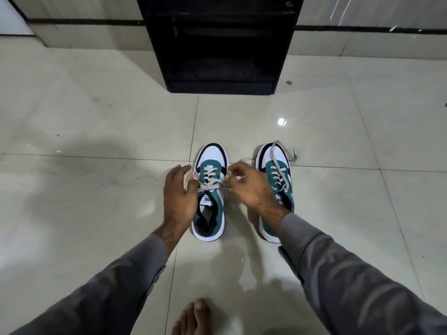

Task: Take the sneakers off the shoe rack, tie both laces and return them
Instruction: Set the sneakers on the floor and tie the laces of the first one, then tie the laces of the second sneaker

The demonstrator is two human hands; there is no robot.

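Observation:
Two teal, white and black sneakers stand side by side on the tiled floor, toes pointing to the black shoe rack (221, 44). Over the left sneaker (210, 189), my left hand (180, 197) pinches one end of its grey lace at the shoe's left side. My right hand (250, 187) pinches the other lace end at the shoe's right side. The lace is crossed over the tongue. The right sneaker (275, 165) is partly hidden by my right wrist; its lace (278, 153) lies loose over the toe and onto the floor.
The shoe rack stands against the wall straight ahead, its shelves dark and bare as far as I can see. My bare foot (191, 317) rests on the floor at the bottom edge. Glossy pale tiles (96, 141) spread left and right of the shoes.

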